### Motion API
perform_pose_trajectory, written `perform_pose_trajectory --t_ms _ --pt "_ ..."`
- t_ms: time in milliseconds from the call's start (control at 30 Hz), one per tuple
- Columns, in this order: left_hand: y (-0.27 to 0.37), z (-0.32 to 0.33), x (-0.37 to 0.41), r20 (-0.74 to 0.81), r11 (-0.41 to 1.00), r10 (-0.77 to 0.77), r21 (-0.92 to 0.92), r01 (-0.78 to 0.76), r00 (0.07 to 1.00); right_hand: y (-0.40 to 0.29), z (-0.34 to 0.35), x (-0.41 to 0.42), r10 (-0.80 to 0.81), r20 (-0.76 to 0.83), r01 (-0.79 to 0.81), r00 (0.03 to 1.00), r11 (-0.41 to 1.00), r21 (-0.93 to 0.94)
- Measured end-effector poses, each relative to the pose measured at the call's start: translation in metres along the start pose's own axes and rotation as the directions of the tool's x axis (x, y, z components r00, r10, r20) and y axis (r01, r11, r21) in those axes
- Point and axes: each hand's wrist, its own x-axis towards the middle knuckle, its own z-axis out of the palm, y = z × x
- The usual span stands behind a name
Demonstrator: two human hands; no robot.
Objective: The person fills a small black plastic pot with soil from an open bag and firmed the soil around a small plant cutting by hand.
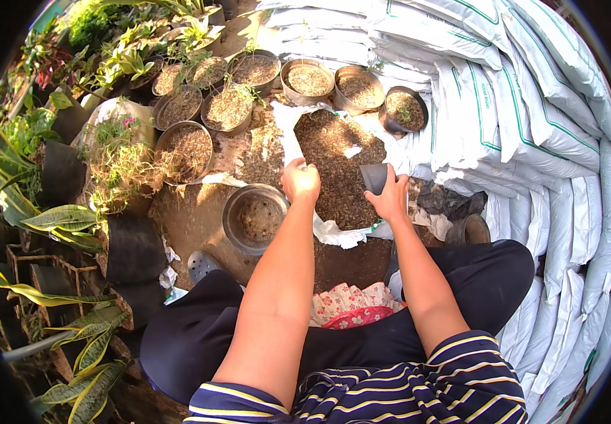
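An opened white plastic sack [289, 124] full of brown, coarse potting mix [332, 177] lies in front of me, its torn rim folded outward. My left hand [301, 183] is closed on the sack's left rim. In my right hand [390, 196] is a small dark plastic pot [374, 178], tilted over the right part of the mix; its inside is hidden. A scrap of white material [352, 152] rests on the mix. Beside my left forearm stands a round dark plastic pot [256, 218] with a little soil at the bottom.
Several pots of soil [308, 79], some with seedlings, curve around the far side. Stacked white sacks [475, 111] wall the right. Snake plants [67, 218] and other potted plants crowd the left. A black plastic bag [451, 199] and another pot [470, 230] lie near my right knee.
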Motion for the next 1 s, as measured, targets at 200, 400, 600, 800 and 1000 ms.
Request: perform_pose_trajectory --t_ms 200,400,600,800,1000 --pt "0.003 -0.006 0.0 0.011 0.997 -0.042 -0.061 0.042 0.999 -0.02 0.024 -0.044 0.28 0.158 -0.283 0.947 0.959 -0.007" --pt "0.007 0.005 -0.004 0.115 0.987 -0.087 -0.128 0.102 0.99 -0.082 0.056 -0.068 0.503 0.179 -0.529 0.846 0.834 0.157" --pt "0.0 0.001 -0.002 0.14 0.994 -0.106 0.018 0.105 0.984 -0.122 0.064 -0.065 0.4 0.416 -0.521 0.817 0.821 0.234" --pt "-0.005 -0.005 -0.002 0.121 0.994 -0.08 -0.071 0.089 0.989 -0.09 0.07 -0.037 0.261 0.536 -0.562 0.803 0.633 0.533" --pt "-0.015 0.006 0.011 0.037 0.987 -0.076 -0.139 0.08 0.996 -0.092 0.016 -0.008 0.203 0.379 -0.417 0.903 0.625 0.66"
